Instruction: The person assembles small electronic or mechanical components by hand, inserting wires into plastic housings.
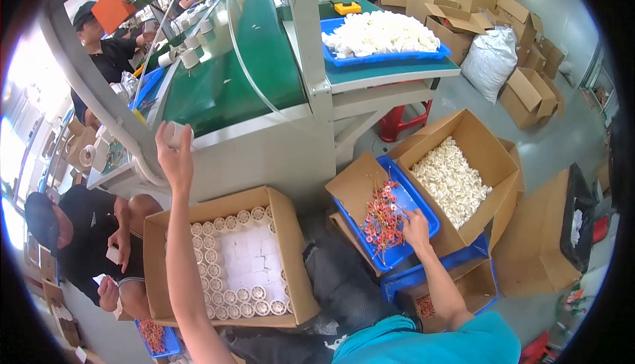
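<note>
My left hand [176,160] is raised at the near end of the green conveyor belt, its fingers wrapped round a white plastic cup-shaped part [174,134]. To the right, my right hand [416,229] is over a blue tray [421,200], its fingers drawn together at the edge of a pile of small red parts with wires [382,222]. Whatever those fingertips pinch is too small to make out. Between my arms stands an open cardboard carton [286,258], with round white parts [246,295] set in rows along its sides.
A big carton [506,165] of small white pieces [453,179] adjoins the tray. Ahead lies the green conveyor belt [245,66], behind a grey post [307,46]. A co-worker [86,232] crouches at left holding a white part. Another blue tray [387,53] heaped with white parts is on the table.
</note>
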A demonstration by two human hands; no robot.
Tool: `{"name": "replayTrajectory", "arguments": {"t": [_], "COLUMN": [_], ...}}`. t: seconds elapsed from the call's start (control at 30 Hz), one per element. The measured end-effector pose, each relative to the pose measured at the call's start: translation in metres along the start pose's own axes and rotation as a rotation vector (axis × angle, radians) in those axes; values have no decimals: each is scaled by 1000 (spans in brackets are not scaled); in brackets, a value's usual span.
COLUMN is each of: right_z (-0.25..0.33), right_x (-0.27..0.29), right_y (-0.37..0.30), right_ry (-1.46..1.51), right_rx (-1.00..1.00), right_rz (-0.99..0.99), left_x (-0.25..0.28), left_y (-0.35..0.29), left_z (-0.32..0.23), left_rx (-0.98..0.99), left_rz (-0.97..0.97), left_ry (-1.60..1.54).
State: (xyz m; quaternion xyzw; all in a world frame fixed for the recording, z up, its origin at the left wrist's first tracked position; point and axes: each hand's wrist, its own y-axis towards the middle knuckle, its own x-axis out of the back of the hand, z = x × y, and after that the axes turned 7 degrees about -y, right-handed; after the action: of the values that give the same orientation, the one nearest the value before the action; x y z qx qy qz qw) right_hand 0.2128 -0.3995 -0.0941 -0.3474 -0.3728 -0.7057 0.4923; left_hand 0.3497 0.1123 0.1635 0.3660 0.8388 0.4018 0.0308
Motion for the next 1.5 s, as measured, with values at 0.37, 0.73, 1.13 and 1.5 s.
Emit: {"name": "replayTrajectory", "arguments": {"t": [0.37,0.73,1.13,1.5], "right_z": [-8,-20,12,46], "right_x": [-8,16,46,71], "right_y": [-6,12,-8,-62], "right_ry": [-1,94,578,849], "right_rx": [-88,-83,-88,-113], "right_rz": [85,-218,-55,128], "left_x": [-60,-36,-4,-52], "left_y": [99,-50,-326,-329], "left_z": [70,15,114,126], "left_rx": [-142,-518,92,142], "left_rz": [90,-37,912,746], "left_ry": [392,289,488,762]}}
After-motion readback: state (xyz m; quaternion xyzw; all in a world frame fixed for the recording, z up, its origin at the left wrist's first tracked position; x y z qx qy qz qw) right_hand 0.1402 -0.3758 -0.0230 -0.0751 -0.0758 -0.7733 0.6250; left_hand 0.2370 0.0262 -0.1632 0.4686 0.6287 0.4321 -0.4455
